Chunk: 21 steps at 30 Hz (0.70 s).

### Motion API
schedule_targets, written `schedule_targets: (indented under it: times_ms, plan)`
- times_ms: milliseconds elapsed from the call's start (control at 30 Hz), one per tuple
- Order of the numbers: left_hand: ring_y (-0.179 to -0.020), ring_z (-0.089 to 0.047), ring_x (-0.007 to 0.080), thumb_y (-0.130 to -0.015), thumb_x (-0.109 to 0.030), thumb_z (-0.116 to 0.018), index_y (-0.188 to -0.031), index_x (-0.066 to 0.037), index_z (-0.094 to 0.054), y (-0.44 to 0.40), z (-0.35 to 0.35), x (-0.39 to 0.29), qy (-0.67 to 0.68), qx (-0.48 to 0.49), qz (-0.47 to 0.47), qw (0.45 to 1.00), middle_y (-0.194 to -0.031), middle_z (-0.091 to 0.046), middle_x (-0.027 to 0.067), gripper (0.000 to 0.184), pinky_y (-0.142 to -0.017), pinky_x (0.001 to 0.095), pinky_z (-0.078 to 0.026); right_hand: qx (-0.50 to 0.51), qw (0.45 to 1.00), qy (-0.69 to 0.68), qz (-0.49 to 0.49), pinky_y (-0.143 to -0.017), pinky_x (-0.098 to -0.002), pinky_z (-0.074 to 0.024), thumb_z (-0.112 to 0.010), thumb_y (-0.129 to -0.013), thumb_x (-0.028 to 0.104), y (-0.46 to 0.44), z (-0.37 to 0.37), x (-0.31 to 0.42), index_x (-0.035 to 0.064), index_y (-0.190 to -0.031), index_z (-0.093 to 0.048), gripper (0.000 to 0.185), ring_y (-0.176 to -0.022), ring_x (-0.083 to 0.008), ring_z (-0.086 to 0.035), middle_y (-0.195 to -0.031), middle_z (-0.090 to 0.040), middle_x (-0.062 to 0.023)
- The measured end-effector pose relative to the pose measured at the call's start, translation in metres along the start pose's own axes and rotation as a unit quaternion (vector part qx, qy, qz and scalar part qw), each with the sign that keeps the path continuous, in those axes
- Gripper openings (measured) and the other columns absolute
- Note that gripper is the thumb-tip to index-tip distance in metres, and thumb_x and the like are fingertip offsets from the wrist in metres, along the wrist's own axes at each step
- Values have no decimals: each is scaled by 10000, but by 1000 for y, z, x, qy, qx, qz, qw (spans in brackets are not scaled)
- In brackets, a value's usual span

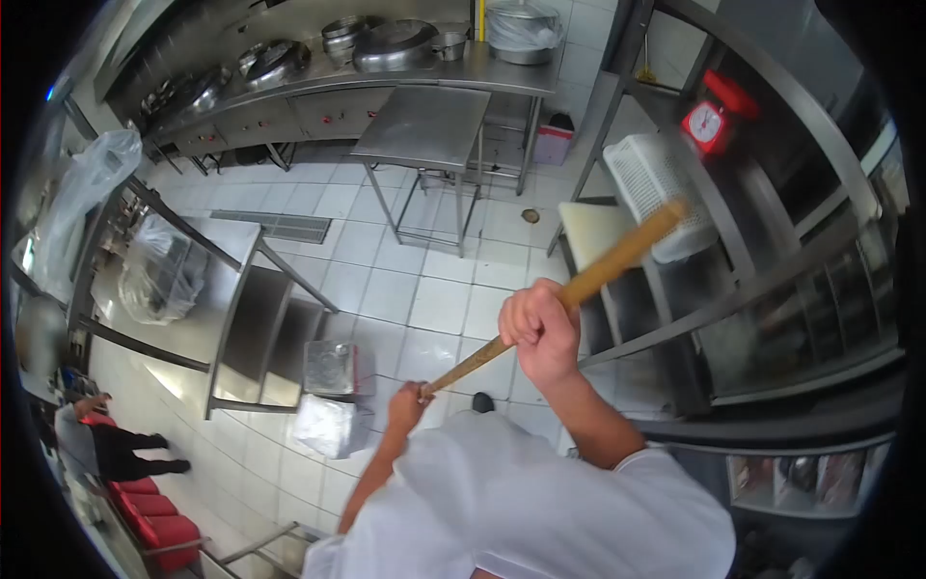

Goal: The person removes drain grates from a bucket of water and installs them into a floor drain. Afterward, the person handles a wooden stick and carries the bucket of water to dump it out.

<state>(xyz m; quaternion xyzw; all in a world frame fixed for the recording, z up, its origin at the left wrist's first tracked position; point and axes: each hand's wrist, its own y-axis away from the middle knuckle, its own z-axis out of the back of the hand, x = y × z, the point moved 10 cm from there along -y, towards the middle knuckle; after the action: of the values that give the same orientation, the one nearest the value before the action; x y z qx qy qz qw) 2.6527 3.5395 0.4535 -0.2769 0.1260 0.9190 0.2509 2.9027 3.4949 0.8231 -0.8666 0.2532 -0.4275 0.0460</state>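
A long wooden pole slants across the view, its thick end up at the right and its lower part toward the middle. My right hand is wrapped round it near the upper end. Lower down and to the left, my left hand has its fingers closed round the pole. Whatever lies at the pole's lower end is hidden. A white tiled floor shows beneath it.
Ahead stand a steel table and a stove counter with pots. At right, a rack holds a white basket and red scale. Left are a steel table, a clear box, red chairs and another person.
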Motion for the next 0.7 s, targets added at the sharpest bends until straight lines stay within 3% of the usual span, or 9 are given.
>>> schedule_targets:
  times_ms: [33, 100, 233, 267, 400, 467, 567, 667, 700]
  plan:
    - [-888, -637, 366, -791, -314, -744, -1094, -108, -656, -22, -1, -13, 5, -12, -45, 999, -1062, -635, 158, 377, -764, 457, -518, -12, 999, 9, 30, -456, -275, -357, -500, -960, 153, -8, 17, 14, 104, -653, -360, 341, -449, -104, -335, -504, -356, 6]
    - [-998, -621, 333, -790, -264, -740, -1145, -108, -644, -54, 16, -21, -14, -13, -12, 1000, -1097, -635, 138, 400, -805, 419, -519, -37, 995, 17, 91, -454, -274, -357, -514, -962, 156, -22, 50, 30, 105, -640, -355, 363, -452, -103, -337, -504, -356, 5]
    - [-895, -670, 328, -819, -260, -706, -1085, -80, -677, -100, 55, 10, -3, -22, 75, 997, -1085, -654, 168, 322, -785, 415, -529, -83, 985, 126, 90, -595, -277, -416, -523, -977, 171, -55, 115, 7, 75, -667, -425, 338, -576, -102, -431, -603, -434, -4]
    - [-874, -675, 328, -824, -254, -699, -1071, -74, -683, -113, 61, 25, -11, -21, 74, 997, -1070, -661, 172, 306, -782, 409, -531, -78, 981, 167, 61, -680, -285, -433, -528, -984, 208, -63, 133, -4, 50, -711, -480, 319, -666, -111, -481, -690, -498, -9]
    - [-834, -687, 318, -831, -231, -683, -1030, -48, -699, -185, 62, 71, 34, -43, 126, 990, -1022, -685, 178, 271, -777, 388, -534, -127, 927, 351, -17, -716, -279, -454, -540, -981, 278, -103, 214, -27, 21, -853, -599, 293, -748, -115, -541, -788, -586, -41]
    - [-835, -692, 288, -848, -215, -673, -1041, -35, -693, -230, 74, 64, 69, -90, 115, 987, -998, -697, 167, 265, -764, 367, -531, -137, 870, 466, -79, -743, -276, -466, -551, -970, 336, -126, 258, -39, 17, -950, -647, 333, -819, -110, -585, -854, -628, -65]
    - [-829, -691, 269, -869, -197, -662, -1053, -34, -688, -315, 70, 59, 154, -128, 109, 974, -992, -699, 162, 247, -755, 353, -528, -75, 615, 770, -150, -683, -281, -502, -564, -944, 408, -159, 320, -57, 27, -1046, -657, 406, -763, -114, -645, -795, -646, -94]
    - [-837, -687, 248, -877, -183, -664, -1058, -49, -687, -409, 56, 42, 201, -135, 84, 967, -993, -696, 141, 226, -754, 340, -523, -227, 761, 503, -341, -566, -284, -518, -578, -925, 439, -176, 394, -81, 10, -1027, -643, 446, -597, -148, -656, -678, -630, -101]
    - [-839, -686, 249, -875, -178, -664, -1057, -51, -686, -440, 55, 25, 200, -128, 83, 968, -1013, -690, 138, 223, -758, 341, -521, -267, 780, 473, -311, -537, -280, -512, -581, -925, 434, -193, 404, -76, 6, -1016, -639, 442, -550, -154, -639, -648, -619, -100]
